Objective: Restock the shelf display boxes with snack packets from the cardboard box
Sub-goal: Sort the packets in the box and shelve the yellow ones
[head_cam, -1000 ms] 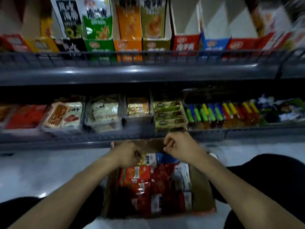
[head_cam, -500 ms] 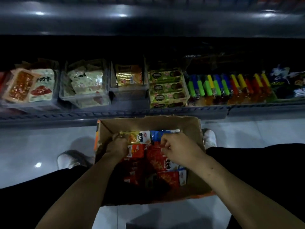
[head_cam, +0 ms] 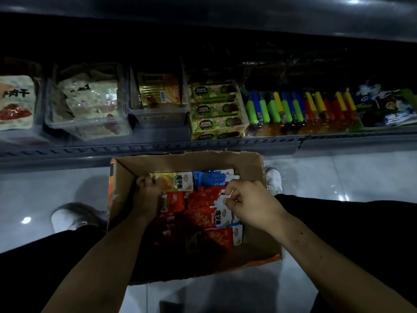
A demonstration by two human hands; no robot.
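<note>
The near half of the cardboard box (head_cam: 248,161) lies in shadow, its packets there too dark to tell. The left hand (head_cam: 146,195) covers the yellow packet's (head_cam: 176,180) left end. The leftmost tray (head_cam: 15,102) on the shelf (head_cam: 135,147) is cut off by the picture's edge.

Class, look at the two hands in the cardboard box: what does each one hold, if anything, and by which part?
The left hand grips the yellow packet by its left end. The right hand has curled fingers at the right edges of the red packets; whether it grips one cannot be told.
</note>
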